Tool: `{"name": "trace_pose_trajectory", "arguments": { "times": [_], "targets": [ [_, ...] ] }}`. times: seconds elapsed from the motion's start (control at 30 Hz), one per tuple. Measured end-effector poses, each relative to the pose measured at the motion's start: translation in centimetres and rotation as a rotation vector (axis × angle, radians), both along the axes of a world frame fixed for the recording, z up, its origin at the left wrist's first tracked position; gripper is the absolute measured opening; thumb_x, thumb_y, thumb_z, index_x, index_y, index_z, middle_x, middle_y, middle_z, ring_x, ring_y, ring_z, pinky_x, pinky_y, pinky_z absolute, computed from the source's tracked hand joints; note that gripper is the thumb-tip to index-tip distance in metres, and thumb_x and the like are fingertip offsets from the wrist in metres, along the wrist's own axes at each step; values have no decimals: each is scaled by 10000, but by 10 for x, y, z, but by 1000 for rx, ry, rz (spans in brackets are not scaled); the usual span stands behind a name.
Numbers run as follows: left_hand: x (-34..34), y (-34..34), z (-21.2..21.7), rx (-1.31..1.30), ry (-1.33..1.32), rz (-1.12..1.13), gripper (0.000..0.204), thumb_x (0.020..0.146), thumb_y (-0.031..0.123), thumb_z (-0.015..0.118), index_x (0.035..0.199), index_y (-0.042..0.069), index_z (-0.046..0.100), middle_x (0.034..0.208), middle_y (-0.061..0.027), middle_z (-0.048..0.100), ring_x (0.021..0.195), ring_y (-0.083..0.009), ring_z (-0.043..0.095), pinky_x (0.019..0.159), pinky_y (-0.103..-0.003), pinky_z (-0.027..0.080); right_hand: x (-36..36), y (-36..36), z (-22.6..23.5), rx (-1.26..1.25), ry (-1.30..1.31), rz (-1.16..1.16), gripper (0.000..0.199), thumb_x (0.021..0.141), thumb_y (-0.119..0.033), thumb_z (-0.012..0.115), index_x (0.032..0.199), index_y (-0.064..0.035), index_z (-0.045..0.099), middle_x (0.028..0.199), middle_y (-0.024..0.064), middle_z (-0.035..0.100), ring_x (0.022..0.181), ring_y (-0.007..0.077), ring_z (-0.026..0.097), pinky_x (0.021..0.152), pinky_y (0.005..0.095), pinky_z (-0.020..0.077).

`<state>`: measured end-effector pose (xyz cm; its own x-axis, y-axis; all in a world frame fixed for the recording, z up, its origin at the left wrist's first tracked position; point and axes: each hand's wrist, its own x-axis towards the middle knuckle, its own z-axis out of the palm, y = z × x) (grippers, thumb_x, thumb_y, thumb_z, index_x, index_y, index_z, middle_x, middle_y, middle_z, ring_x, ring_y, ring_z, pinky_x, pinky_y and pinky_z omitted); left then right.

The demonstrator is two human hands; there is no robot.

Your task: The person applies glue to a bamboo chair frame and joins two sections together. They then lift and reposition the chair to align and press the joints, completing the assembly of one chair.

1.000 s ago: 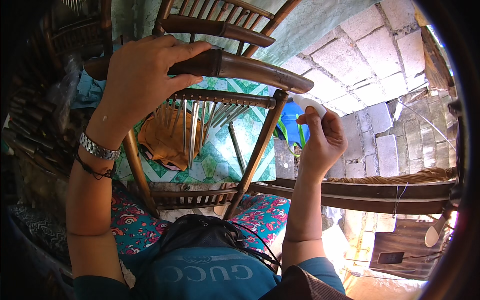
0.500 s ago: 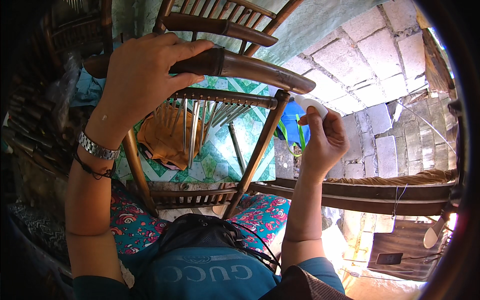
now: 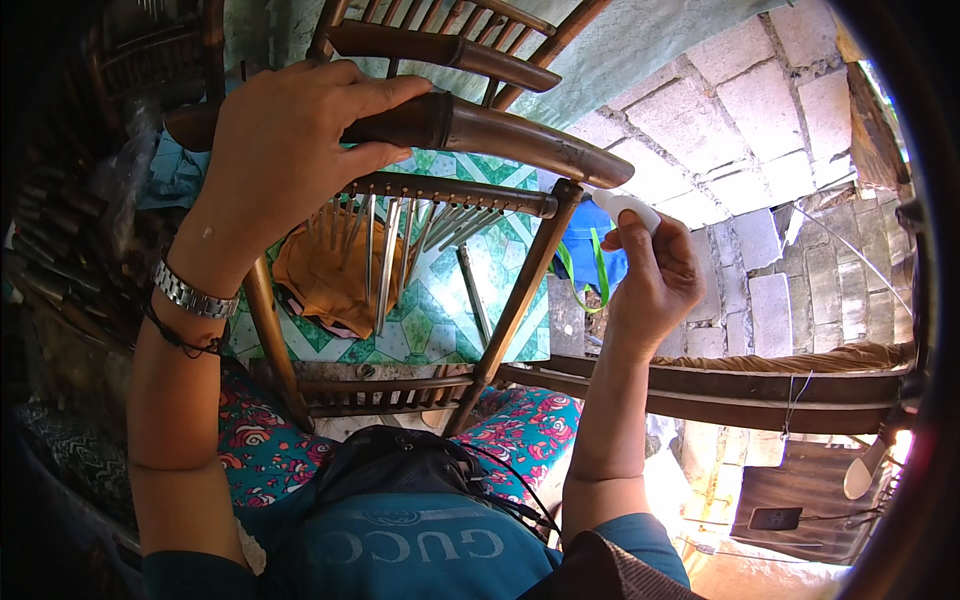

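My left hand [image 3: 285, 150] is closed over a thick, dark brown bamboo bar [image 3: 500, 134], thumb below and fingers on top. The bar lies across the top of a bamboo frame [image 3: 521, 277]. A row of silver metal rods [image 3: 388, 255] hangs from the frame's thinner crossbar [image 3: 455, 193]. My right hand [image 3: 655, 265] pinches a small white squeeze bottle [image 3: 630, 208]. Its narrow tip is close to the bar's right end and the top of the frame's right post; whether it touches cannot be made out.
A green tiled-pattern table [image 3: 440, 320] bears an orange-brown cloth [image 3: 325, 280] and a loose dark rod [image 3: 474, 290]. Another bamboo frame [image 3: 450, 55] stands behind. A blue bag [image 3: 590, 245] with green straps is beyond my right hand. A long bamboo rail [image 3: 760, 385] runs to the right.
My right hand and the white bottle have shifted slightly to the right. My left hand keeps its hold on the bamboo bar.
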<state>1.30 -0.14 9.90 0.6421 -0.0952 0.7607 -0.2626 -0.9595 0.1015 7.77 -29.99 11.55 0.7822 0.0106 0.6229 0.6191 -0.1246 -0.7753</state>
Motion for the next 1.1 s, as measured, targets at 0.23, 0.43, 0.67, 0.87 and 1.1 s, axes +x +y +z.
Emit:
{"name": "trace_pose_trajectory", "arguments": {
  "times": [0.23,0.43,0.67,0.87,1.1],
  "targets": [
    [0,0,0,1,-6,4,495,754,353,802,1223,233,702,824,-8,658,707,-181,637,633,-318,535,-2,0,0,-15,-4,-2,87,889,28,692,961,68,664,806,77,697,688,86,641,642,204,501],
    [0,0,-1,3,6,8,497,756,357,802,1226,233,700,823,-10,658,707,-181,637,630,-319,532,-2,3,-5,-41,-27,-26,80,887,30,699,952,64,667,814,61,687,700,72,625,640,196,501],
    [1,1,-3,-9,2,-1,496,754,356,802,1225,239,701,826,-12,653,712,-184,635,631,-321,531,-2,3,-8,-112,-82,-55,80,874,45,707,942,60,666,835,64,683,716,71,625,641,193,503],
    [1,1,-2,-2,-25,-5,488,762,355,796,1226,239,701,809,-11,641,711,-184,631,629,-322,529,-2,-1,-3,-71,-35,-41,70,876,42,704,933,58,665,833,74,692,714,77,636,643,202,513],
    [-1,0,-1,-27,68,20,532,730,312,841,1241,254,704,1066,-92,710,671,-179,610,672,-317,542,-2,2,-5,-85,-71,-54,83,877,29,677,946,76,677,766,107,712,636,120,658,608,238,521]
  ]
}}
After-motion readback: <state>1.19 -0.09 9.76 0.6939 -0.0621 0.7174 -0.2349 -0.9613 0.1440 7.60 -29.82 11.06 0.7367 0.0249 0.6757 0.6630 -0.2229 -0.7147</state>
